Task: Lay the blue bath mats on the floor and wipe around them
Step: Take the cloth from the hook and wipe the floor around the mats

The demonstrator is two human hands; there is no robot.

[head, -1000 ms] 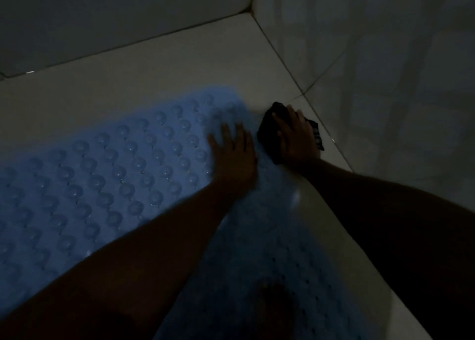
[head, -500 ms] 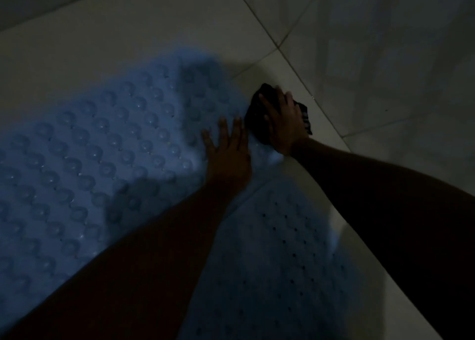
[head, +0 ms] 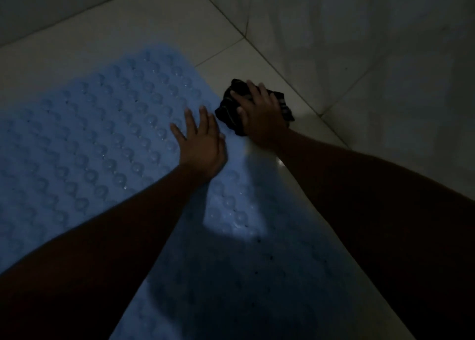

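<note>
A blue bath mat point(head: 97, 139) with round raised bumps lies flat on the pale tiled floor point(head: 144, 28). A second blue mat area point(head: 257, 283) with small holes lies nearer me, in shadow. My left hand point(head: 201, 144) rests flat with fingers spread on the mat's right edge. Just right of it, my right hand point(head: 259, 113) presses a dark striped cloth point(head: 231, 108) onto the floor tile beside the mat's corner. The cloth touches the mat's edge.
A tiled wall point(head: 372, 44) rises close on the right, meeting the floor along a diagonal line. Another wall runs along the top left. The room is dim and my arms shade the near floor.
The view has shifted a little. My right hand and the cloth have slid slightly along the floor by the mat's corner. My left hand stays flat on the mat.
</note>
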